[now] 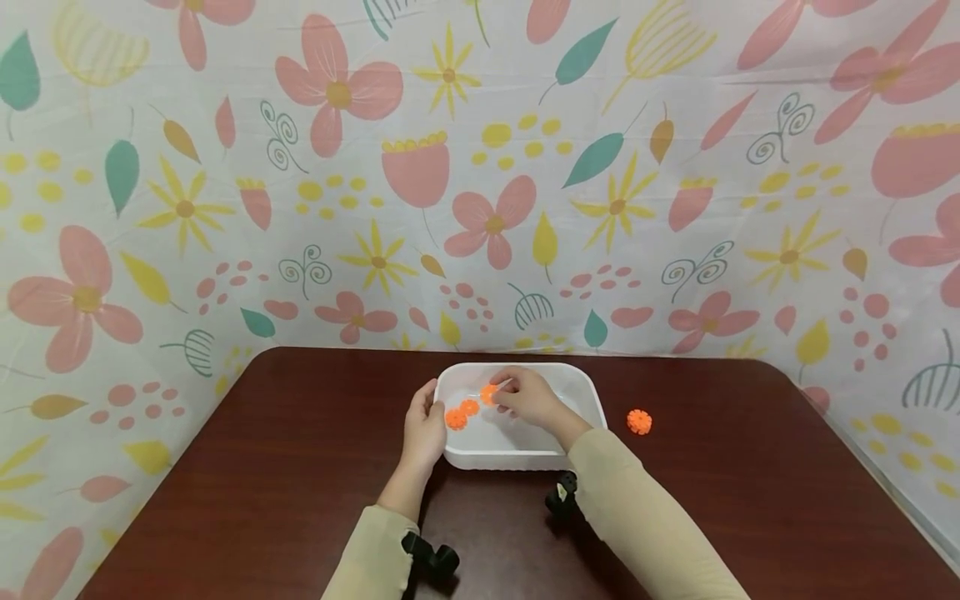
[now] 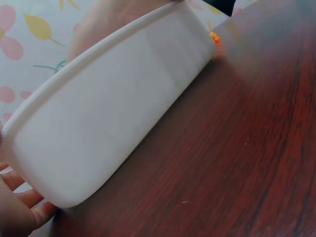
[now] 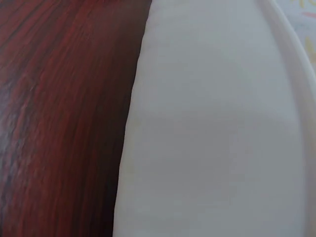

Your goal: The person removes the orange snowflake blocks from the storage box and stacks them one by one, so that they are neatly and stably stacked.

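A white rectangular plastic tray (image 1: 517,459) sits on the table. My left hand (image 1: 425,425) grips its left end; in the left wrist view those fingers (image 2: 22,195) lie against the tray's end wall. Over the inside of the tray, my right hand (image 1: 528,396) pinches an orange snowflake-shaped plastic disc (image 1: 488,394) between thumb and fingers. Left of it, more orange discs (image 1: 456,418) lie in the tray near the left wall. The right wrist view holds only the tray's outer side (image 3: 212,123) and the tabletop, so the right fingers are hidden there.
Another orange disc (image 1: 639,422) lies on the dark wooden table (image 1: 262,483), a short way right of the tray. Behind the table hangs a flower-printed cloth (image 1: 495,275). Black devices (image 1: 431,560) are strapped at both wrists.
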`<action>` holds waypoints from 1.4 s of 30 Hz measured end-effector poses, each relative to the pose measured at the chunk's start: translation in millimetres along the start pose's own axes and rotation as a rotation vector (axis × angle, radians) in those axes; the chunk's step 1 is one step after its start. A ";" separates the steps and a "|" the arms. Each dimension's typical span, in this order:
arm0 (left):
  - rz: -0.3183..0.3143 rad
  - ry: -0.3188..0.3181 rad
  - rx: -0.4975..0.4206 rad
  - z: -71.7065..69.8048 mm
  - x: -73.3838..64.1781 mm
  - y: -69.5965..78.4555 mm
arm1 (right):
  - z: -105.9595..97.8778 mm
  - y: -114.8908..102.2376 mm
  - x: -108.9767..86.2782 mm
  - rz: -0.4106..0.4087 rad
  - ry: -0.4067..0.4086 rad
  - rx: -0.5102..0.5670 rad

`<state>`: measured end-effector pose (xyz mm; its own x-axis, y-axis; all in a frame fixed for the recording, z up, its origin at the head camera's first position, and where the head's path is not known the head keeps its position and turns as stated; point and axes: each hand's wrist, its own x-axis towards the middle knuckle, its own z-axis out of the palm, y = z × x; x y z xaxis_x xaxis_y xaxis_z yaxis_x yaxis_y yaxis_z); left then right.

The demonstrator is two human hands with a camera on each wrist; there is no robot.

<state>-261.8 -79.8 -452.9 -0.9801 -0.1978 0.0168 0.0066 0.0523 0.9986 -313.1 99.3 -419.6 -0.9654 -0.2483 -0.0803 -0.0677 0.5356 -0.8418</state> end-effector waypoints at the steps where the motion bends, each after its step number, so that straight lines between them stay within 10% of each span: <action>1: 0.000 0.001 -0.004 0.2 -0.2 -0.3 | -1.7 0.7 -1.6 -0.001 0.002 0.015; 42: 0.010 0.014 -0.009 1.0 0.8 0.4 | -64.6 24.5 -42.7 -0.065 0.178 0.190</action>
<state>-262.8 -79.0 -452.5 -0.9770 -0.2114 0.0278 0.0187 0.0451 0.9988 -289.9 175.2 -402.3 -0.9908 -0.1223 0.0578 -0.0983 0.3576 -0.9287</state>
